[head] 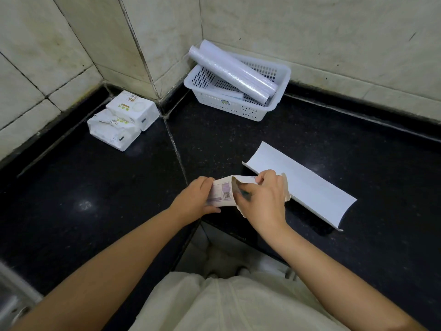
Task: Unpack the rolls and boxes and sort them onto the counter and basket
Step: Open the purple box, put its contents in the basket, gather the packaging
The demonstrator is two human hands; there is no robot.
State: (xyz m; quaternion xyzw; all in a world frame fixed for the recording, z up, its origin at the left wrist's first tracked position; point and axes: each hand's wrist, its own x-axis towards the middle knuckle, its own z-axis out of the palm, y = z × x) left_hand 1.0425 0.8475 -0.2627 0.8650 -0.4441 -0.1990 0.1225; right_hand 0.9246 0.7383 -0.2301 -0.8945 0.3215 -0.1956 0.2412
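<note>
Over the counter's inner corner I hold a small white carton [223, 191] with a barcode label. My left hand [193, 199] grips its left side. My right hand [260, 199] pinches the opened end flap, fingers inside the mouth. A long curved white cardboard sleeve [310, 187] lies flat on the counter just right of my hands. At the back, a white perforated basket [241, 108] holds two clear-wrapped rolls [236, 68] leaning across it, and a flat white box under them. Two white packets [124, 120] are stacked at the back left against the wall.
The black stone counter [95, 187] forms an L around a tiled wall corner [148, 56]. Its front edge drops away below my hands. A metal sink rim [12, 302] shows at the bottom left.
</note>
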